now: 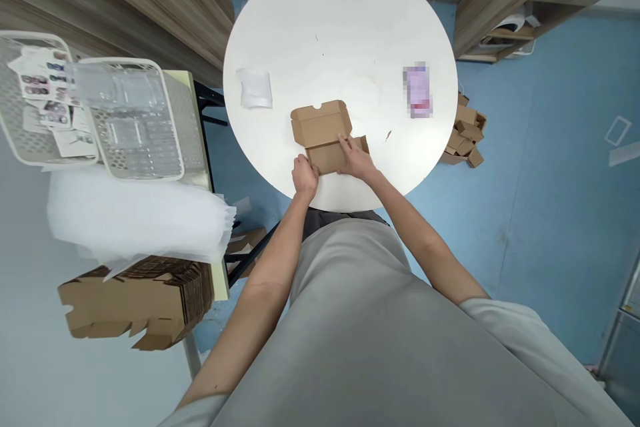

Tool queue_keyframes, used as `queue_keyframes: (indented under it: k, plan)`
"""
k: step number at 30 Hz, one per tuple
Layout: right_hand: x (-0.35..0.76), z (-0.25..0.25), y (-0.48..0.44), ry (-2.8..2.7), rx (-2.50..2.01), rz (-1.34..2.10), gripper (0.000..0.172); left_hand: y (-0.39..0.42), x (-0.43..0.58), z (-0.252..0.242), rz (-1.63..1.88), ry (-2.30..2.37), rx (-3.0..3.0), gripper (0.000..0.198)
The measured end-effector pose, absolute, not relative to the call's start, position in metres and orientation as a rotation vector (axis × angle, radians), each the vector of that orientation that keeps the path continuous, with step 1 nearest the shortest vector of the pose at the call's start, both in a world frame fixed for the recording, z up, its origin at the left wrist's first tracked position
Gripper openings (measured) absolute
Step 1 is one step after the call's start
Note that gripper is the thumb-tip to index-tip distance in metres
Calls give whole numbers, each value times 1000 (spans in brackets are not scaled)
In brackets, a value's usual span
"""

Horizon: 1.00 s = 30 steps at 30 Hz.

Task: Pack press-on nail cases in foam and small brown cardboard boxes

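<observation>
A brown cardboard box (321, 128), partly folded with its lid flap laid back, lies near the front edge of the round white table (345, 20). At its lower left corner, my left hand (305, 177) is closed on the box's side, fingers curled in. My right hand (357, 159) lies over the right part of the box, thumb and fingers spread across the base and side flap. Left of the box is a white packet (255, 88). A pixelated purple item (418, 90) lies to the right.
On a side stand at left are white baskets (173, 140) with clear plastic containers and printed cards, a stack of white sheets (135, 213), and flat cardboard blanks (130, 303). A carton of small brown boxes (465, 133) stands on the floor, right of the table.
</observation>
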State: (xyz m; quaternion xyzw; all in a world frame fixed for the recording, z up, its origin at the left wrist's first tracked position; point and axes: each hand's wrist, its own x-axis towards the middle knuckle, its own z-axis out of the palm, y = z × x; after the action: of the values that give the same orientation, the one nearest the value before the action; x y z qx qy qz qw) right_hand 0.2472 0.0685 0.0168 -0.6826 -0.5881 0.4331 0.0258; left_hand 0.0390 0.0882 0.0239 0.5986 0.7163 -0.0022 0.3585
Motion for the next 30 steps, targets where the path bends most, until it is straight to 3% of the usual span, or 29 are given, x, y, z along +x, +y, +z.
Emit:
queue_keyframes:
  k: [4, 10, 17, 25, 30]
  plan:
    - [250, 21, 61, -1735, -2040, 1349, 124, 87, 41, 27, -22, 1840, 1564, 24]
    - [287, 24, 25, -1288, -2171, 886, 74, 83, 40, 30, -9, 1858, 1522, 24]
    - [287, 20, 11, -1045, -2278, 1150, 22, 82, 43, 40, -90, 1848, 1534, 28]
    - [240, 31, 17, -1194, -2171, 1143, 34, 77, 44, 41, -121, 1855, 1543, 26]
    - [249, 24, 25, -1227, -2347, 1178, 12, 70, 39, 34, -55, 1818, 1558, 26]
